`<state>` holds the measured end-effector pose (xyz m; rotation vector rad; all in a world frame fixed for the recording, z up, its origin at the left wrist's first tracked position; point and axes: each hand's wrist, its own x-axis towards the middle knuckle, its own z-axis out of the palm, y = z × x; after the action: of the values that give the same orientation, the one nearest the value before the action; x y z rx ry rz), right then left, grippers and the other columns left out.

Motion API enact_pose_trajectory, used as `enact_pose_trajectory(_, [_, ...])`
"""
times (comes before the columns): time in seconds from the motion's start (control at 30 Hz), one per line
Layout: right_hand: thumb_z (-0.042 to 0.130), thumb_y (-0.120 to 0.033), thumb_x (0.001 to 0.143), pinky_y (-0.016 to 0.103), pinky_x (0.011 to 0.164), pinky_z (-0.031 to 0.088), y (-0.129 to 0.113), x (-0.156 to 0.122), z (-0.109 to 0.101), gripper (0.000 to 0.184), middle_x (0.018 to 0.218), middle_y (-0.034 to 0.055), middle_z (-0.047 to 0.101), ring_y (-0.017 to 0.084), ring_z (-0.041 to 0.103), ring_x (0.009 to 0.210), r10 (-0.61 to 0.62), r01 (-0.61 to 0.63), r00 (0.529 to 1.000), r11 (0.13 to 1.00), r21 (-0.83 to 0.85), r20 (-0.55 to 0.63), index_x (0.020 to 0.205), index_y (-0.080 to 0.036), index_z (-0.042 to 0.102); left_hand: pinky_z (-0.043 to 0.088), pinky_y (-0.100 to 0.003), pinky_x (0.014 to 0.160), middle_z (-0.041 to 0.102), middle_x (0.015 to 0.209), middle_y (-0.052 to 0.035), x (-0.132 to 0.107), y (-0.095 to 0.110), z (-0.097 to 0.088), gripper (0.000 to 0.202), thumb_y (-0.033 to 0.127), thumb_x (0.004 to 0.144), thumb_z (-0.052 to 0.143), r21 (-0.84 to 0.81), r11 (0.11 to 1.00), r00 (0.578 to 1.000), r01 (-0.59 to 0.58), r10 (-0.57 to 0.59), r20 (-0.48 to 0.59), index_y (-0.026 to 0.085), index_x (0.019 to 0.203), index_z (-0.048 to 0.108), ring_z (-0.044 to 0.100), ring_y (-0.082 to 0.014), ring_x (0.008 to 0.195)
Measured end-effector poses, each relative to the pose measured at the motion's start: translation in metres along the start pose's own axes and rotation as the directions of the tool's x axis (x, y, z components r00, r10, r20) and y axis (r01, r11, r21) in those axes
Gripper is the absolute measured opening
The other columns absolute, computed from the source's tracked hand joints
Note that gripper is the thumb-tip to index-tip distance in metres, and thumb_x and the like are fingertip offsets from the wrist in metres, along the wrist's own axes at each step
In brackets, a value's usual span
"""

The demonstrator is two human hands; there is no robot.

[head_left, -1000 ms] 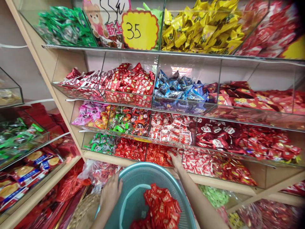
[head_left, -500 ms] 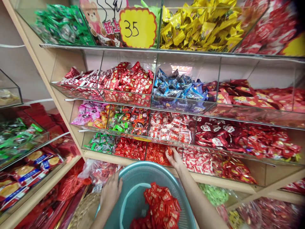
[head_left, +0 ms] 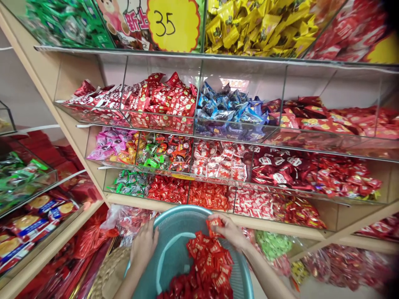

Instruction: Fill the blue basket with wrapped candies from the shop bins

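A round teal plastic basket [head_left: 174, 218] fills the lower middle of the view, tilted toward me. Red-wrapped candies [head_left: 210, 265] lie heaped inside it, on its right side. My left hand [head_left: 142, 245] is closed on the basket's left rim; its fingertips are partly hidden. At the far right part of the rim, my right hand [head_left: 229, 229] pinches a few red candies [head_left: 215, 226] in similar wrappers, just above the heap. Behind it, the bottom shelf row has a bin of matching red candies [head_left: 208, 196].
Clear-fronted shelf bins carry blue-wrapped sweets [head_left: 227, 106], yellow-wrapped sweets [head_left: 258, 27] and a yellow price sign [head_left: 173, 25]. The wooden shelf ledge [head_left: 271, 222] runs close behind the basket. A woven basket [head_left: 109, 270] sits at the lower left, beside bagged goods.
My right hand has come back from the bottom-row bin to above the basket, bringing red candies. My left hand stays on the rim. The view has shifted slightly.
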<state>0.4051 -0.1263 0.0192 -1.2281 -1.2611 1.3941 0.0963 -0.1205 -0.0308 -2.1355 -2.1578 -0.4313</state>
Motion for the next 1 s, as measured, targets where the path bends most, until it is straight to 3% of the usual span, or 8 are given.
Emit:
enact_pose_trajectory(0.1, [0.060,-0.022,0.065,0.023,0.064,0.043,0.013,-0.019,-0.004,0.022,0.079,-0.0027,0.062,0.012,0.054,0.067,-0.045,0.045,0.999,0.978,-0.205,0.005,0.087,-0.020,0.063,0.045,-0.032,0.080,0.063,0.106,-0.0104,-0.001,0.000,0.000,0.041,0.032,0.088,0.027,-0.013,1.000,1.000,-0.014,0.014,-0.019,0.015,0.119,0.049,0.059,-0.0208,0.095])
enact_pose_trajectory(0.23, [0.053,-0.022,0.071,0.024,0.063,0.043,0.026,-0.036,-0.006,0.020,0.082,-0.0008,0.061,0.014,0.054,0.068,-0.061,0.052,0.998,0.934,-0.353,-0.013,0.089,-0.020,0.060,0.045,-0.032,0.080,0.063,0.107,-0.0108,-0.001,0.000,-0.001,0.041,0.032,0.088,0.027,-0.008,1.000,1.000,-0.019,0.019,-0.025,0.014,0.119,0.049,0.059,-0.0215,0.096])
enact_pose_trajectory(0.4, [0.046,-0.015,0.073,0.031,0.086,0.040,0.037,-0.056,0.000,0.020,0.093,0.0026,0.060,0.019,0.055,0.093,-0.217,0.206,0.975,0.837,-0.507,0.037,0.087,-0.022,0.058,0.045,-0.032,0.079,0.063,0.105,-0.0111,0.000,0.000,-0.001,0.042,0.033,0.089,0.026,0.009,1.000,1.000,-0.021,0.021,-0.008,0.013,0.119,0.048,0.059,-0.0219,0.095])
enact_pose_trajectory(0.5, [0.043,-0.013,0.075,0.034,0.092,0.037,0.040,-0.065,0.003,0.024,0.097,0.0033,0.059,0.019,0.053,0.099,-0.249,0.252,0.965,0.774,-0.581,0.087,0.090,-0.024,0.057,0.045,-0.032,0.080,0.063,0.107,-0.0114,0.001,-0.001,0.000,0.042,0.032,0.089,0.027,0.006,1.000,1.000,-0.027,0.027,-0.017,0.012,0.119,0.048,0.059,-0.0218,0.097])
enact_pose_trajectory(0.67, [0.041,-0.016,0.079,0.035,0.092,0.039,0.043,-0.069,0.001,0.025,0.103,0.0055,0.058,0.020,0.052,0.104,-0.270,0.256,0.960,0.756,-0.602,0.070,0.096,-0.025,0.057,0.045,-0.032,0.081,0.063,0.107,-0.0111,0.000,-0.002,0.002,0.041,0.032,0.088,0.028,-0.011,1.000,0.999,-0.029,0.029,-0.032,0.013,0.118,0.049,0.059,-0.0214,0.096])
enact_pose_trajectory(0.83, [0.048,-0.028,0.082,0.035,0.094,0.040,0.045,-0.063,-0.004,0.026,0.109,0.0065,0.060,0.021,0.054,0.105,-0.304,0.222,0.950,0.808,-0.546,-0.064,0.106,-0.026,0.057,0.045,-0.032,0.082,0.063,0.107,-0.0116,0.000,-0.003,0.004,0.042,0.032,0.088,0.028,-0.016,0.999,0.999,-0.031,0.030,-0.040,0.013,0.118,0.049,0.059,-0.0217,0.097])
enact_pose_trajectory(0.93, [0.052,-0.034,0.080,0.037,0.095,0.040,0.045,-0.059,-0.006,0.030,0.111,0.0071,0.061,0.023,0.054,0.107,-0.277,0.174,0.951,0.844,-0.507,-0.137,0.109,-0.025,0.056,0.045,-0.033,0.082,0.063,0.108,-0.0123,0.001,-0.003,0.006,0.041,0.032,0.088,0.028,-0.022,0.999,0.999,-0.029,0.028,-0.044,0.013,0.116,0.051,0.059,-0.0218,0.097])
enact_pose_trajectory(1.0, [0.054,-0.035,0.079,0.037,0.095,0.040,0.045,-0.059,-0.006,0.031,0.111,0.0066,0.062,0.023,0.055,0.107,-0.239,0.149,0.964,0.846,-0.512,-0.115,0.109,-0.025,0.056,0.045,-0.033,0.082,0.063,0.108,-0.0128,0.001,-0.003,0.006,0.041,0.032,0.088,0.028,-0.023,0.999,0.999,-0.032,0.031,-0.044,0.013,0.115,0.052,0.059,-0.0219,0.097])
